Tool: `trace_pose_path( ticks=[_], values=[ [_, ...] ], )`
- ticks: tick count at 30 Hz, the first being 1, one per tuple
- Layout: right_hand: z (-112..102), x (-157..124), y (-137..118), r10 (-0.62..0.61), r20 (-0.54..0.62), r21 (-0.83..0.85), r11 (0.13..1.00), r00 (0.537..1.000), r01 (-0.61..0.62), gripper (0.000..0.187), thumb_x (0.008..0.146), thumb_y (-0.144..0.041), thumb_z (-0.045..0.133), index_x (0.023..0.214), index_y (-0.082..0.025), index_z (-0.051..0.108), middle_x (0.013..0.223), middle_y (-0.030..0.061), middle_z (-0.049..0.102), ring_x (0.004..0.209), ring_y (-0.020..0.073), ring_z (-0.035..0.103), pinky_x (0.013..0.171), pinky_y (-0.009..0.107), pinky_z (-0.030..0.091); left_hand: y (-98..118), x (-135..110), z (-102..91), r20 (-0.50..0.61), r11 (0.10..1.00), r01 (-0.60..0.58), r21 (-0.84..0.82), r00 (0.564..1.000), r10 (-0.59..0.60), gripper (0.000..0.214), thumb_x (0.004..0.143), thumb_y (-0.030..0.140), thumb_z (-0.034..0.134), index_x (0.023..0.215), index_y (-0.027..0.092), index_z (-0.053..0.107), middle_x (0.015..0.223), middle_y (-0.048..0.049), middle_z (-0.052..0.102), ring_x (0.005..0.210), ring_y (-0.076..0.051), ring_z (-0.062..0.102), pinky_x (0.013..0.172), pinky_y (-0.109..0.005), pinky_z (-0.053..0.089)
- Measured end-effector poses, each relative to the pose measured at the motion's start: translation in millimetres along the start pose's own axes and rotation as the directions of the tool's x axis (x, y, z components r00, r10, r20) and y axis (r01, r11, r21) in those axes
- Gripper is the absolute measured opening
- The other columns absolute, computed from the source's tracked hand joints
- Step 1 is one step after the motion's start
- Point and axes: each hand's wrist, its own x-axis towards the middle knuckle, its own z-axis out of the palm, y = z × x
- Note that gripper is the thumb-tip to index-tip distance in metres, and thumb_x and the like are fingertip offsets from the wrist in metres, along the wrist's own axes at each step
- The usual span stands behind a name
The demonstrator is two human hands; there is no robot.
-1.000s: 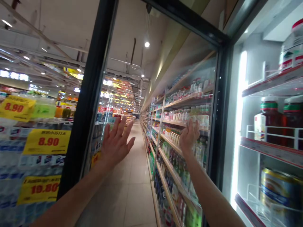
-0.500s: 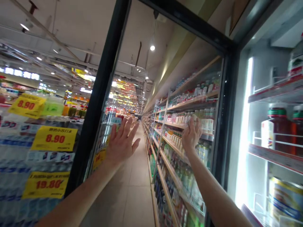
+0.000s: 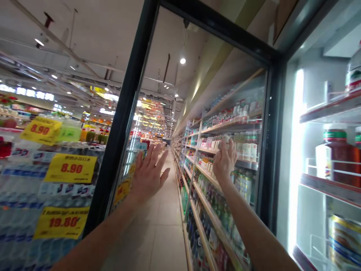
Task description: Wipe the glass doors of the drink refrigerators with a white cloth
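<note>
A glass cooler door [image 3: 175, 86] with a black frame [image 3: 124, 113] stands swung out in front of me. My left hand [image 3: 149, 175] is flat on the glass, fingers spread and open, near the frame's left edge. My right hand [image 3: 225, 160] also presses flat against the pane, fingers stretched upward, close to the hinge side. Neither hand holds anything. Through the glass I see the aisle and its shelves of bottles.
The open cooler at right has lit shelves [image 3: 329, 109] with dark red juice bottles [image 3: 335, 150] and a large tin [image 3: 344, 237]. Stacked water packs with yellow price tags [image 3: 70, 168] stand at left. A tiled aisle floor [image 3: 160, 229] runs ahead beside long drink shelves [image 3: 208, 180].
Both hands stay flat on the glass. The door frame has shifted rightward in view, and the cooler opening at right looks narrower.
</note>
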Motion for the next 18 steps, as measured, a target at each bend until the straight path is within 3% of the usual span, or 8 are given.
trace_pose_path(
  ticks=[2, 5, 6, 7, 10, 13, 16, 18],
  values=[
    [-3.4, -23.6, -24.7, -0.215, 0.098, 0.039, 0.976, 0.972, 0.212, 0.049, 0.086, -0.021, 0.035, 0.134, -0.023, 0.043, 0.143, 0.0093, 0.036, 0.135, 0.0255, 0.026, 0.106, 0.049, 0.025, -0.8, -0.4, 0.5, -0.017, 1.000, -0.014, 0.002, 1.000, 0.014, 0.053, 0.086, 0.037, 0.048, 0.135, 0.023, 0.037, 0.145, -0.0109, 0.033, 0.137, -0.026, 0.023, 0.111, -0.048, 0.014],
    [-8.8, -47.2, -45.3, -0.516, 0.207, 0.146, 0.857, 0.831, 0.495, 0.049, 0.083, -0.018, 0.041, 0.131, -0.027, 0.046, 0.141, 0.0061, 0.040, 0.136, 0.0234, 0.025, 0.110, 0.047, 0.019, -2.6, -1.0, 1.8, -0.025, 1.000, -0.023, -0.008, 0.999, 0.023, 0.055, 0.085, 0.036, 0.049, 0.137, 0.024, 0.035, 0.145, -0.0111, 0.033, 0.137, -0.026, 0.023, 0.111, -0.049, 0.014],
    [-9.4, -46.3, -42.7, -0.534, 0.214, 0.156, 0.845, 0.818, 0.511, 0.049, 0.083, -0.019, 0.042, 0.131, -0.028, 0.047, 0.140, 0.0055, 0.042, 0.135, 0.0226, 0.026, 0.110, 0.046, 0.019, -3.1, -1.2, 2.0, -0.024, 1.000, -0.023, -0.013, 0.999, 0.022, 0.055, 0.085, 0.036, 0.049, 0.137, 0.024, 0.034, 0.145, -0.0110, 0.033, 0.137, -0.026, 0.023, 0.111, -0.049, 0.014],
    [-9.2, -40.5, -35.6, -0.498, 0.206, 0.141, 0.867, 0.842, 0.478, 0.048, 0.084, -0.020, 0.041, 0.131, -0.028, 0.046, 0.140, 0.0056, 0.042, 0.135, 0.0223, 0.027, 0.110, 0.046, 0.019, -3.4, -1.4, 2.1, -0.019, 1.000, -0.020, -0.017, 1.000, 0.020, 0.055, 0.085, 0.036, 0.049, 0.137, 0.024, 0.034, 0.145, -0.0110, 0.033, 0.137, -0.026, 0.023, 0.111, -0.049, 0.014],
    [-4.7, -8.3, -2.5, -0.148, 0.097, 0.026, 0.989, 0.984, 0.146, 0.047, 0.087, -0.023, 0.033, 0.133, -0.023, 0.043, 0.142, 0.0097, 0.038, 0.134, 0.0247, 0.028, 0.106, 0.050, 0.024, -3.0, -1.3, 1.5, -0.002, 1.000, -0.021, -0.004, 1.000, 0.021, 0.052, 0.086, 0.035, 0.048, 0.135, 0.022, 0.038, 0.144, -0.0115, 0.034, 0.136, -0.027, 0.024, 0.111, -0.049, 0.015],
    [-1.2, 8.6, 8.8, 0.063, 0.001, -0.014, 0.998, 0.998, -0.063, 0.047, 0.088, -0.024, 0.029, 0.132, -0.018, 0.045, 0.143, 0.0131, 0.036, 0.133, 0.0274, 0.030, 0.104, 0.052, 0.027, -1.5, -0.7, 0.6, -0.011, 0.999, -0.033, 0.025, 0.999, 0.033, 0.050, 0.086, 0.035, 0.048, 0.133, 0.020, 0.040, 0.144, -0.0126, 0.034, 0.136, -0.028, 0.025, 0.110, -0.049, 0.016],
    [-3.1, -13.1, -19.9, -0.133, 0.051, 0.022, 0.991, 0.990, 0.132, 0.046, 0.087, -0.022, 0.032, 0.131, -0.020, 0.046, 0.142, 0.0115, 0.038, 0.134, 0.0258, 0.028, 0.105, 0.050, 0.026, -0.8, -0.1, 0.3, -0.022, 0.999, -0.031, 0.019, 0.999, 0.031, 0.050, 0.085, 0.036, 0.048, 0.132, 0.020, 0.042, 0.144, -0.0130, 0.035, 0.136, -0.027, 0.026, 0.110, -0.049, 0.017],
    [-5.8, -35.4, -45.5, -0.384, 0.124, 0.091, 0.923, 0.915, 0.375, 0.045, 0.086, -0.021, 0.036, 0.129, -0.023, 0.048, 0.141, 0.0079, 0.040, 0.136, 0.0236, 0.025, 0.108, 0.047, 0.023, -1.2, -0.1, 0.4, -0.027, 1.000, -0.026, 0.013, 0.999, 0.026, 0.050, 0.085, 0.037, 0.048, 0.132, 0.020, 0.042, 0.143, -0.0128, 0.036, 0.136, -0.027, 0.026, 0.110, -0.048, 0.017]
  ],
)
